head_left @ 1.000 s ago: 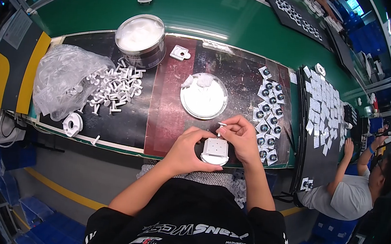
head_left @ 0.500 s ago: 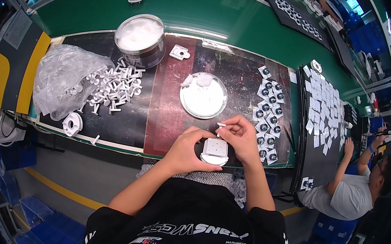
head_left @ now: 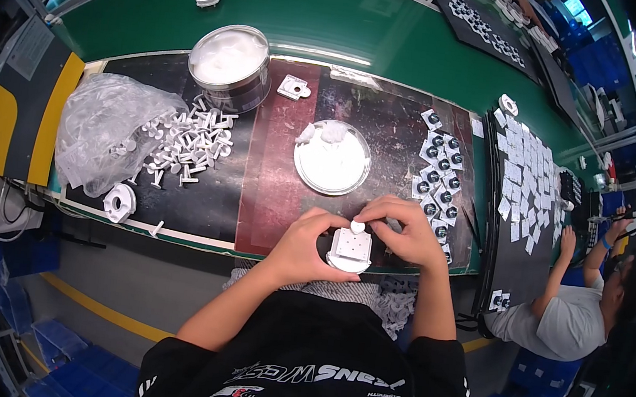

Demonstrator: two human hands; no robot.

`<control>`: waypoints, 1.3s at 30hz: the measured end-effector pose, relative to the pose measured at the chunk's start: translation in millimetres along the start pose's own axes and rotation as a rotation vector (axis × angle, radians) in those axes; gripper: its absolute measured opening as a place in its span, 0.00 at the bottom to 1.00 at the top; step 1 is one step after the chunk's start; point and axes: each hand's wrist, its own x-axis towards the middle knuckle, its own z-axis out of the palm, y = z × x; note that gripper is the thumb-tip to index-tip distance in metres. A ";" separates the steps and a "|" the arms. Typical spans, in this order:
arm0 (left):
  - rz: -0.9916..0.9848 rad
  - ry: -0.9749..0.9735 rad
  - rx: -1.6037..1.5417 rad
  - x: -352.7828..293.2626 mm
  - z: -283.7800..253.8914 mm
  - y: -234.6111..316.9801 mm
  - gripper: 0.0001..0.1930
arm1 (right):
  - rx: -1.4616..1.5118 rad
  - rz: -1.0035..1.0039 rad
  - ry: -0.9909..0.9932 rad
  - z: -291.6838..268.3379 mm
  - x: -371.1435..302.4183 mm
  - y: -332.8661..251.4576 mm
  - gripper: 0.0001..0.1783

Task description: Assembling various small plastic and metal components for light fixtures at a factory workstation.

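My left hand [head_left: 298, 252] curls around a white plastic fixture [head_left: 352, 247] with a square, holed top and a round base, at the table's front edge. A white plastic pin [head_left: 358, 227] shows its round head at the far edge of that square top. The fingertips of my right hand [head_left: 406, 231] are closed at the pin's head, the other fingers bent. Whether the pin's stem is in a hole is hidden. Straight beyond my hands stands a round clear dish [head_left: 329, 167] of white material, with whitish lumps at its far rim.
At left lie a heap of white pins [head_left: 196, 143], a plastic bag [head_left: 100, 129] and a white ring-shaped part [head_left: 119, 202]. A large tub [head_left: 245, 98] stands behind. Small dark round pieces on white squares [head_left: 433, 176] lie at right. A co-worker [head_left: 578, 303] sits beyond a black board [head_left: 508, 273].
My right hand has brought the pin down and nearer to the fixture, turning its round head upward. My left hand keeps its hold on the fixture.
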 end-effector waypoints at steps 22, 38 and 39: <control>0.186 0.613 0.010 20.1 -238.6 51.6 0.46 | -0.018 -0.022 0.416 66.6 -51.7 26.4 0.08; -0.227 0.485 0.501 240.8 -444.8 -140.9 0.51 | -0.240 -0.077 0.478 74.6 -34.8 -5.2 0.11; -0.222 0.449 0.478 243.6 -451.5 -141.8 0.52 | -0.243 -0.046 0.485 74.4 -35.1 -6.2 0.11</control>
